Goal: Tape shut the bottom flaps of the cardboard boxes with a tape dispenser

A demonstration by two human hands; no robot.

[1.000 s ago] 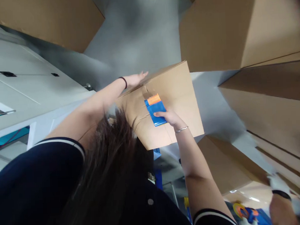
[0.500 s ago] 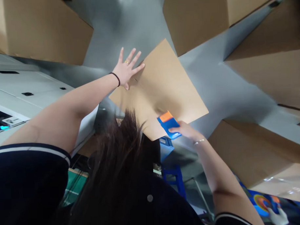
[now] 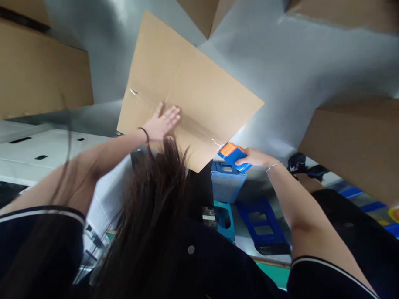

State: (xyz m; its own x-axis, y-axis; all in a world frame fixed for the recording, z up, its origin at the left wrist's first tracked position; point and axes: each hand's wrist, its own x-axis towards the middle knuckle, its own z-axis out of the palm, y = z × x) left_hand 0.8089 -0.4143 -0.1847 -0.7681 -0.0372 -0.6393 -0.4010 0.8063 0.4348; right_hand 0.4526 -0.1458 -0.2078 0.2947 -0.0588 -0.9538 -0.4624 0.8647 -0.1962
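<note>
The left hand is pressing flat, fingers spread, on the raised cardboard box, whose taped seam is running its long axis from upper left toward lower right. It looks light and stiff, best steadied by broad faces. The right hand is gripping a blue-and-orange tape dispenser at the box's lower corner.

Cardboard box: plain tan-brown, with a glossy clear tape strip across its face. Tape dispenser, just off the box's lower corner: blue body, orange top. Stools below the box: blue; one further left is teal. Sleeves: dark navy with thin white trim stripes. Wristband at the box's lower edge: black. Bracelet right of the dispenser: silver. Cabinet left of the box: white with small black slots.
</note>
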